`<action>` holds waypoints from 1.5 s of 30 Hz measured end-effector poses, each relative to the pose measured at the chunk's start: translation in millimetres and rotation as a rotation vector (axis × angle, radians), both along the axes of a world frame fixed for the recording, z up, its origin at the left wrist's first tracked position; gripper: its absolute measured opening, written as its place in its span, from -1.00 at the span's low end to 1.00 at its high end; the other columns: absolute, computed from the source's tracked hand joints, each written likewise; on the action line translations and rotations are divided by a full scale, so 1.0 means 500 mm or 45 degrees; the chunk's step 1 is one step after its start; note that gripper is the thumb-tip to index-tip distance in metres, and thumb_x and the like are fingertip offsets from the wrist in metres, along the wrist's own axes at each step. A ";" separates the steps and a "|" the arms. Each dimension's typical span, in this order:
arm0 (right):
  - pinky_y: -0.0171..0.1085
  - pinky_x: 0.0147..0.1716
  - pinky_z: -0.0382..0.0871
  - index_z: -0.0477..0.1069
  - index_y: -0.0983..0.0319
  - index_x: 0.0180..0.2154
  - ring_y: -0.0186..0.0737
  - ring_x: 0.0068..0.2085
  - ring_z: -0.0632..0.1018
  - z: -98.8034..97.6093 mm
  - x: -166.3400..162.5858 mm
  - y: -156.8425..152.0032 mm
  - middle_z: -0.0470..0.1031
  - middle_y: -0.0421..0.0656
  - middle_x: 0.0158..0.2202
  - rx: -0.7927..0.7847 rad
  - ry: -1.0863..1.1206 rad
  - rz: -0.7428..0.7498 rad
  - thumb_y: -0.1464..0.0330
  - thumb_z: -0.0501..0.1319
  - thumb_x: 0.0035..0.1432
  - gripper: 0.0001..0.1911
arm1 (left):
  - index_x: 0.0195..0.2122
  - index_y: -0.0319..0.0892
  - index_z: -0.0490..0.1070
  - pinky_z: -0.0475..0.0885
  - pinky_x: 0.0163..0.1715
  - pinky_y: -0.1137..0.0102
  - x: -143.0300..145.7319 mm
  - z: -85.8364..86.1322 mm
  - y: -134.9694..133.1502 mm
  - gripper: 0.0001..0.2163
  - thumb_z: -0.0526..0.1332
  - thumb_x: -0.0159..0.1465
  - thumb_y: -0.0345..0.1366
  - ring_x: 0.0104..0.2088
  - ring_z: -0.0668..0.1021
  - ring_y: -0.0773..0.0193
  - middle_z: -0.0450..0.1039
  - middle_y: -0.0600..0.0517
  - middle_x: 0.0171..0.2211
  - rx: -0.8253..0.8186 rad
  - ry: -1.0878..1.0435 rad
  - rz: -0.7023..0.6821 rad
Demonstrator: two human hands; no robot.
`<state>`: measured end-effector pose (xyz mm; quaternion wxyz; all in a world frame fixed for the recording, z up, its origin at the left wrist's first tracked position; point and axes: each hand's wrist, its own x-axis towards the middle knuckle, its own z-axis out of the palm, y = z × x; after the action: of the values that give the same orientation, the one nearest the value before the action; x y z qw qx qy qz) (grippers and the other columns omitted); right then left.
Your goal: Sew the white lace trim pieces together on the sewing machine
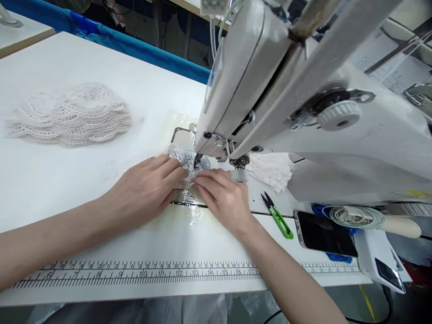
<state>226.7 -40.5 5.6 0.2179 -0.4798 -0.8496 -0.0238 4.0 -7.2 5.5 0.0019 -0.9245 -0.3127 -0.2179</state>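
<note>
A white lace piece (pixel 184 156) lies under the presser foot of a white sewing machine (pixel 232 81). My left hand (pixel 151 184) is at its left, fingers bent and pressed together on the lace, with the fingertips partly hidden. From the front right, my right hand (pixel 224 193) pinches the near edge of the lace close to the foot. The two hands almost meet just in front of the needle area. Under the machine arm, to the right of my right hand, sits more white lace (pixel 272 170).
A stack of white lace pieces (pixel 74 114) rests on the left of the table. Green thread snips (pixel 277 216), a phone (pixel 327 233) and a wound roll of pale cord (pixel 357 217) lie at right. A printed ruler (pixel 145 273) runs along the front edge.
</note>
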 end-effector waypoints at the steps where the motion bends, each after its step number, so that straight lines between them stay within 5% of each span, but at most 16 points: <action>1: -0.27 -0.22 0.42 0.66 0.14 -0.14 -0.26 -0.19 0.64 -0.001 0.000 0.001 0.70 -0.17 -0.11 -0.066 0.096 -0.023 0.44 0.20 0.44 -0.76 | -0.05 -0.22 0.52 0.47 -0.31 0.21 0.002 0.001 0.003 -0.69 0.03 0.33 -0.49 -0.21 0.55 0.04 0.55 -0.11 -0.20 -0.030 -0.015 0.004; 5: -0.28 -0.27 0.46 0.67 0.14 -0.11 -0.24 -0.25 0.64 -0.006 -0.004 0.012 0.70 -0.19 -0.21 -0.302 0.489 -0.169 0.36 0.26 0.42 -0.82 | 0.07 -0.16 0.55 0.46 -0.28 0.21 0.008 0.006 0.024 -0.60 -0.02 0.38 -0.42 -0.25 0.53 0.10 0.50 -0.07 -0.23 -0.297 -0.133 -0.032; 12: -0.29 -0.33 0.43 0.68 0.15 -0.18 -0.25 -0.29 0.64 -0.006 -0.011 0.025 0.70 -0.20 -0.25 -0.356 0.646 -0.247 0.34 0.31 0.37 -0.86 | -0.23 -0.09 0.64 0.45 -0.35 0.27 0.009 0.023 0.051 -0.56 0.00 0.49 -0.02 -0.29 0.53 0.17 0.47 -0.03 -0.27 -0.747 -0.263 0.026; 33: -0.26 -0.24 0.44 0.68 0.11 -0.13 -0.22 -0.25 0.64 -0.006 -0.009 0.022 0.69 -0.20 -0.24 -0.189 0.416 -0.247 0.32 0.21 0.45 -0.77 | -0.13 -0.10 0.66 0.48 -0.08 0.25 -0.002 0.028 0.063 -0.63 0.04 0.48 -0.12 -0.12 0.53 0.15 0.51 -0.05 -0.12 -0.647 -0.284 -0.062; 38: -0.24 -0.24 0.42 0.68 0.15 -0.16 -0.23 -0.25 0.64 0.000 -0.003 0.011 0.71 -0.18 -0.22 -0.113 0.246 -0.123 0.35 0.20 0.45 -0.76 | -0.08 -0.05 0.65 0.43 -0.11 0.18 -0.011 0.014 0.053 -0.63 0.01 0.51 -0.17 -0.12 0.54 0.09 0.55 -0.07 -0.11 -0.234 -0.086 -0.154; 42: -0.23 -0.26 0.37 0.66 0.19 -0.27 -0.19 -0.18 0.62 0.000 0.001 0.002 0.72 -0.19 -0.15 0.165 0.081 0.025 0.42 0.23 0.41 -0.77 | 0.05 -0.08 0.58 0.42 -0.01 0.12 -0.015 0.004 0.023 -0.70 0.05 0.51 -0.32 -0.01 0.54 0.03 0.60 -0.05 -0.07 0.264 0.065 -0.195; 45: -0.22 -0.25 0.35 0.64 0.19 -0.28 -0.22 -0.21 0.59 0.004 0.001 -0.004 0.73 -0.23 -0.17 0.302 -0.028 0.067 0.49 0.23 0.39 -0.77 | 0.04 -0.15 0.57 0.41 0.08 0.11 -0.015 0.003 0.007 -0.72 0.06 0.50 -0.38 0.01 0.58 0.05 0.64 -0.01 -0.03 0.411 0.087 -0.203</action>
<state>227.3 -42.5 7.5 0.2645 -0.4278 -0.8554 -0.1236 -3.3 -3.7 7.2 0.1437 -0.9409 -0.1989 -0.2333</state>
